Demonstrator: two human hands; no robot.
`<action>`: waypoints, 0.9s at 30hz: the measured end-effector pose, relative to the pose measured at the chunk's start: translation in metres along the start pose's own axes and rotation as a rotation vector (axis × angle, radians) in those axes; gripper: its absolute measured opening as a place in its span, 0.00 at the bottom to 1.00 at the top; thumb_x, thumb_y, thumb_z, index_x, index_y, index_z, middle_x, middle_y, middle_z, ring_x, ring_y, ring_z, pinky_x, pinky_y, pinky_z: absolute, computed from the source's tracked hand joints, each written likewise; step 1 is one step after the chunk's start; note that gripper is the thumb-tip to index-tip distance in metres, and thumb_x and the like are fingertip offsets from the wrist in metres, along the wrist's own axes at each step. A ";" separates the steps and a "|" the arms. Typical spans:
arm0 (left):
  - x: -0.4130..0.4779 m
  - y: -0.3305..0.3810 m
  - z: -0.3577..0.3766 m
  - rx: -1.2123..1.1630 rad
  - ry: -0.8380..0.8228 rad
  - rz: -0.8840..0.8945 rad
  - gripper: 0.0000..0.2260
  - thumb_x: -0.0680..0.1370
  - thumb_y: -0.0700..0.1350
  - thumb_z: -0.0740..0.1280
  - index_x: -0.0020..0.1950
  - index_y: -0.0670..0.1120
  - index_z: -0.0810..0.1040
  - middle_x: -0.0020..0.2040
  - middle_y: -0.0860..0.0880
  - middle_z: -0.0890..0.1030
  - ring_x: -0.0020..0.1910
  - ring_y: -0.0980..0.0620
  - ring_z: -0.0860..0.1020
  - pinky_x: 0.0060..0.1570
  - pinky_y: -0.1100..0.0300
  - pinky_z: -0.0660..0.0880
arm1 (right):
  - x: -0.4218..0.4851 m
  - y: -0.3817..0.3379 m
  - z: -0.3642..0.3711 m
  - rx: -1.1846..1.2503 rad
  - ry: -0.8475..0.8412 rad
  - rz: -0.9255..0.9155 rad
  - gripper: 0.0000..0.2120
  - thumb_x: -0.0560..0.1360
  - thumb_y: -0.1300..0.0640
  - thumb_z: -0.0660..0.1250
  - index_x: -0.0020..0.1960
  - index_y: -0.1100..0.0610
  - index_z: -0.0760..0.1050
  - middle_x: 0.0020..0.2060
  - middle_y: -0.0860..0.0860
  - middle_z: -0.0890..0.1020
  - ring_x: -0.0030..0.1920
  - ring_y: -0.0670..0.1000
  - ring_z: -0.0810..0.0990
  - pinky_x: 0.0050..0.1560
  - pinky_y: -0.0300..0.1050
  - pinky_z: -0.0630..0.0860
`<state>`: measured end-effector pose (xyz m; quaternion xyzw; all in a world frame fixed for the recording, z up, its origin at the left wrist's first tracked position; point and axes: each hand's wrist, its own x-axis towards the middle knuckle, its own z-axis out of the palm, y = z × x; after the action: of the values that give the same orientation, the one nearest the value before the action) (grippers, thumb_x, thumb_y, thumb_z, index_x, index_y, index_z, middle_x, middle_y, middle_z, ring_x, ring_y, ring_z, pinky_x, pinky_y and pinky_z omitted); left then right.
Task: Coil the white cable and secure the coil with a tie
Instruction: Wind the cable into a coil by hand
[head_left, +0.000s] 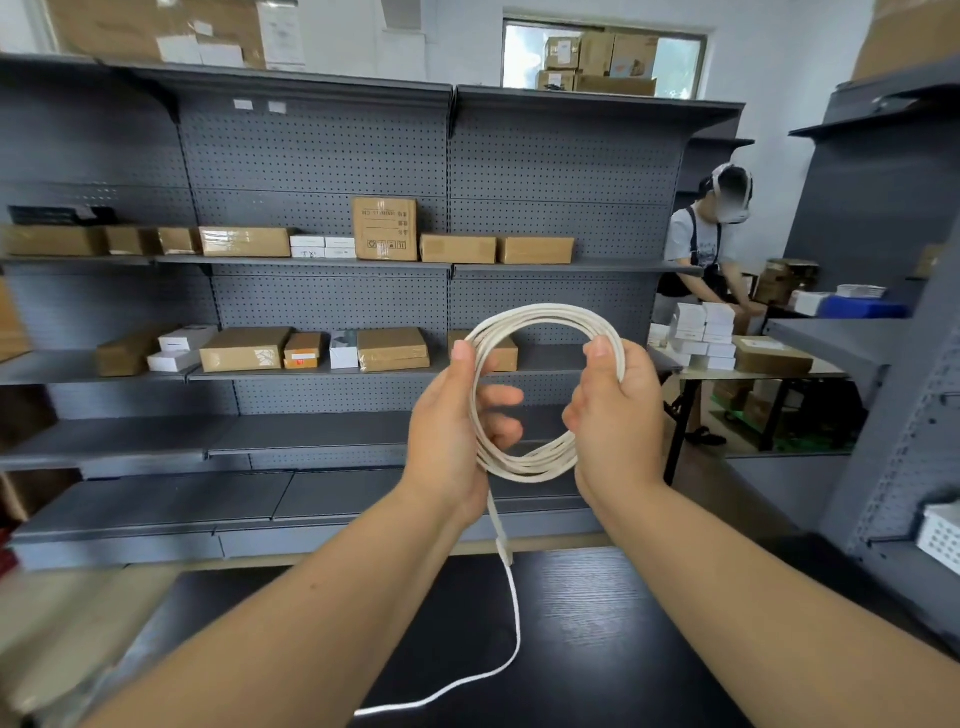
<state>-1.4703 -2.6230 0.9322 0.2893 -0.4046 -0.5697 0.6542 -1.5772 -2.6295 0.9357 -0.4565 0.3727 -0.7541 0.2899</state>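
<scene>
i hold the white cable (540, 457) as a coil at the centre of the frame, my left hand (447, 421) curled round its left side, my right hand (613, 415) clamped on its right. a loose tail (511, 613) hangs down to the black table (597, 649) at the bottom. i should feed that tail up in even loops, keeping the grip snug so no turn slips.

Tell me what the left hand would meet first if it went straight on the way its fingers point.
Probably the right hand. The fingers of the left hand point right, across the open middle of the white cable coil, towards that hand's palm, though depth is unclear.
</scene>
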 end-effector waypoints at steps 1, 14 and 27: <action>-0.001 0.000 0.001 0.036 0.031 0.024 0.17 0.78 0.59 0.58 0.42 0.47 0.76 0.24 0.52 0.74 0.20 0.55 0.67 0.26 0.62 0.68 | -0.002 0.000 0.001 0.012 0.005 0.013 0.11 0.80 0.54 0.56 0.39 0.49 0.68 0.20 0.42 0.64 0.21 0.42 0.61 0.25 0.40 0.62; 0.025 0.026 -0.021 0.586 0.008 0.271 0.17 0.77 0.58 0.59 0.33 0.50 0.70 0.20 0.56 0.62 0.21 0.54 0.59 0.25 0.60 0.56 | 0.012 -0.012 -0.014 -0.081 -0.387 0.191 0.03 0.78 0.57 0.62 0.49 0.52 0.74 0.40 0.48 0.80 0.34 0.49 0.77 0.42 0.44 0.77; 0.020 0.044 -0.016 0.850 -0.210 0.235 0.24 0.79 0.59 0.53 0.34 0.44 0.74 0.19 0.53 0.67 0.18 0.55 0.65 0.23 0.64 0.64 | 0.016 -0.020 -0.007 -0.547 -0.554 0.027 0.12 0.79 0.49 0.57 0.41 0.52 0.74 0.28 0.47 0.68 0.28 0.48 0.65 0.34 0.48 0.65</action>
<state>-1.4339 -2.6364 0.9649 0.4249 -0.6968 -0.3012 0.4931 -1.5919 -2.6283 0.9580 -0.6984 0.4734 -0.4713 0.2570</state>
